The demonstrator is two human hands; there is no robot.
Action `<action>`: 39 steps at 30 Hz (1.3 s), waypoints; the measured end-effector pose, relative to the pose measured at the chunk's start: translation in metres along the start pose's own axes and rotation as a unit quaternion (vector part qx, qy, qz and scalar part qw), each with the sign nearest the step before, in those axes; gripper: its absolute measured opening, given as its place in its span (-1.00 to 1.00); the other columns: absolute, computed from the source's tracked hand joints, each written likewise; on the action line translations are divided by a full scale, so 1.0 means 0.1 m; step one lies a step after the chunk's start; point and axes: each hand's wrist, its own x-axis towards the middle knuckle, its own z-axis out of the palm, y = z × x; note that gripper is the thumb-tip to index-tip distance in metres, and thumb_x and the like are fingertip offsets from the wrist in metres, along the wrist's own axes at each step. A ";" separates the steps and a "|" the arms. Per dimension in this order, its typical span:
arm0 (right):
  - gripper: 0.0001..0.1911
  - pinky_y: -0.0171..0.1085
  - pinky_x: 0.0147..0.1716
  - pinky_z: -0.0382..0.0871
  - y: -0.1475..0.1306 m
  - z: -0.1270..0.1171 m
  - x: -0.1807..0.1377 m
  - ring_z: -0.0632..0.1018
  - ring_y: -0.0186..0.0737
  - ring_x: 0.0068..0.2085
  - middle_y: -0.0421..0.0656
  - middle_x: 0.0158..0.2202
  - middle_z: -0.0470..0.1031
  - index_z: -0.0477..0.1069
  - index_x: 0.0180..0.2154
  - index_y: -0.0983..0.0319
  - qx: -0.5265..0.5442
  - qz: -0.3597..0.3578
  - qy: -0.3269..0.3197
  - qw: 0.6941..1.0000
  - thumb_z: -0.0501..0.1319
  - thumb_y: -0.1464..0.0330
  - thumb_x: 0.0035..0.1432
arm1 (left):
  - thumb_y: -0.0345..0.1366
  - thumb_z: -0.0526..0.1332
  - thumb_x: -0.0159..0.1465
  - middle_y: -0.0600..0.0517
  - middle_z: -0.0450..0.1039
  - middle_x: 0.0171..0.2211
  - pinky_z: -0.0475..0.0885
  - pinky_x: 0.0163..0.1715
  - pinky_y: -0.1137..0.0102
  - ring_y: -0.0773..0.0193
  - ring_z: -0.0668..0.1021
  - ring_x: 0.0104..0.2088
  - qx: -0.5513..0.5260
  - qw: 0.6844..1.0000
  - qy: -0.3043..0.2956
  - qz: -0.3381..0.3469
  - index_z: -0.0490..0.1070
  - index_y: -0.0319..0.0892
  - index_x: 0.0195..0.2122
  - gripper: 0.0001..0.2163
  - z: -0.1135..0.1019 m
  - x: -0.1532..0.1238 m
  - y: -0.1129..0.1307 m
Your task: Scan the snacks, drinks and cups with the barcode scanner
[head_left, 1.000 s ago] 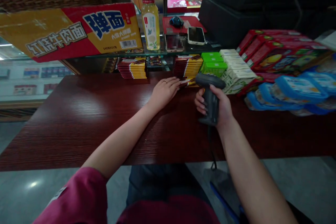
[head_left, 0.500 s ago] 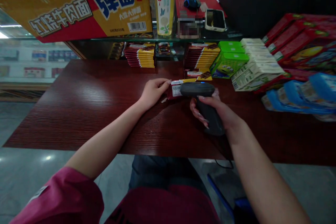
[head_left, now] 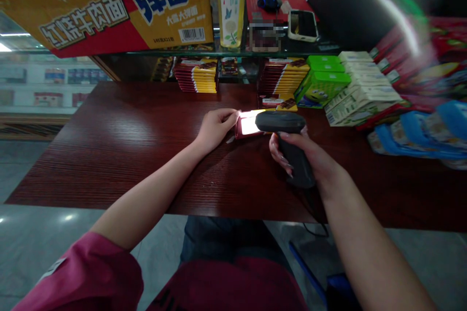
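Observation:
My left hand is closed on the end of a flat red and yellow chocolate bar lying on the dark wooden table. A bright light glows on the bar's label. My right hand grips a black barcode scanner by its handle, its head just right of and over the bar. One more bar lies right behind, in front of a stack of the same bars.
A second stack of bars, green boxes, white cartons, red boxes and blue packs line the table's back and right. Above sit a noodle carton, a drink bottle and a phone.
My left hand pulled one bar off the pile toward me. The scanner swung down over it, and its light now glows on the label.

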 end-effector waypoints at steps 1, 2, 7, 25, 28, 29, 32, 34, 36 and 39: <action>-0.63 -0.42 -0.79 0.24 0.00 0.00 0.00 0.32 -0.37 -0.64 -0.19 -0.58 0.37 0.48 -0.41 0.26 0.005 0.004 0.001 1.000 0.41 0.08 0.08 | -0.13 0.18 0.40 0.03 0.67 -0.30 0.50 -0.21 0.37 0.23 0.63 -0.27 0.000 1.000 0.004 -0.002 0.64 -0.18 -0.26 -0.70 0.00 0.00 0.00; -0.62 -0.42 -0.80 0.23 0.01 0.00 0.00 0.33 -0.36 -0.63 -0.18 -0.57 0.38 0.49 -0.40 0.26 0.011 0.007 0.005 1.000 0.41 0.07 0.07 | -0.13 0.18 0.40 0.03 0.67 -0.31 0.50 -0.21 0.37 0.23 0.63 -0.27 -0.002 1.000 0.009 -0.002 0.64 -0.19 -0.26 -0.70 0.00 0.00 -0.01; -0.58 -0.42 -0.78 0.27 0.03 -0.03 0.01 0.35 -0.35 -0.62 -0.16 -0.55 0.40 0.52 -0.37 0.28 0.028 0.030 0.017 0.999 0.44 0.05 0.02 | -0.16 0.18 0.42 -0.04 0.68 -0.15 0.57 -0.23 0.37 0.20 0.66 -0.20 -0.052 0.999 0.008 -0.013 0.62 -0.20 -0.09 -0.72 -0.01 0.02 -0.06; -0.51 -0.34 -0.82 0.27 0.12 -0.14 0.13 0.35 -0.31 -0.68 -0.15 -0.54 0.41 0.48 -0.36 0.25 0.027 0.057 -0.011 0.998 0.43 -0.05 0.02 | -0.24 0.14 0.49 -0.01 0.65 -0.05 0.48 0.11 0.26 0.19 0.60 0.01 0.242 0.901 0.288 0.216 0.61 -0.02 -0.02 -0.77 -1.27 0.38 -0.19; -0.53 -0.35 -0.82 0.28 0.11 -0.12 0.10 0.35 -0.33 -0.67 -0.15 -0.52 0.41 0.48 -0.35 0.24 0.036 0.056 0.004 0.998 0.43 -0.03 0.04 | -0.24 0.16 0.48 -0.02 0.63 0.00 0.49 0.11 0.23 0.19 0.59 0.03 0.278 0.904 0.231 0.226 0.59 0.01 0.04 -0.76 -1.26 0.47 -0.34; -0.54 -0.36 -0.81 0.28 0.09 -0.10 0.07 0.35 -0.33 -0.66 -0.16 -0.52 0.42 0.49 -0.34 0.24 0.041 0.054 0.014 0.998 0.44 -0.02 0.05 | -0.24 0.16 0.48 -0.02 0.62 0.03 0.49 0.13 0.21 0.19 0.58 0.06 0.284 0.906 0.212 0.232 0.58 0.02 0.07 -0.76 -1.26 0.50 -0.39; -0.55 -0.38 -0.81 0.28 0.04 -0.01 0.00 0.35 -0.34 -0.64 -0.17 -0.51 0.40 0.51 -0.31 0.25 0.045 0.055 0.033 0.997 0.44 0.00 0.06 | -0.25 0.16 0.48 0.00 0.60 0.11 0.46 0.18 0.16 0.17 0.54 0.13 0.300 0.904 0.185 0.241 0.57 0.02 0.09 -0.74 -1.29 0.58 -0.53; -0.55 -0.37 -0.80 0.29 0.01 0.03 -0.02 0.33 -0.35 -0.64 -0.18 -0.50 0.39 0.52 -0.30 0.25 0.042 0.064 0.034 0.996 0.45 -0.01 0.07 | -0.25 0.16 0.48 0.00 0.59 0.13 0.44 0.20 0.14 0.14 0.53 0.14 0.314 0.901 0.196 0.226 0.58 0.02 0.10 -0.73 -1.33 0.61 -0.61; -0.55 -0.35 -0.78 0.31 0.00 0.04 -0.02 0.32 -0.36 -0.65 -0.18 -0.50 0.39 0.53 -0.31 0.23 0.040 0.077 0.028 0.996 0.44 -0.02 0.07 | -0.25 0.16 0.47 0.00 0.58 0.14 0.44 0.20 0.11 0.10 0.51 0.13 0.329 0.899 0.215 0.195 0.57 0.05 0.12 -0.72 -1.35 0.62 -0.65; -0.54 -0.31 -0.75 0.33 0.01 -0.01 0.01 0.35 -0.32 -0.63 -0.17 -0.48 0.40 0.53 -0.29 0.21 0.034 0.087 0.008 0.996 0.45 -0.05 0.04 | -0.24 0.18 0.46 -0.01 0.56 0.14 0.43 0.19 0.08 0.06 0.48 0.14 0.351 0.888 0.252 0.156 0.56 0.13 0.14 -0.71 -1.34 0.64 -0.69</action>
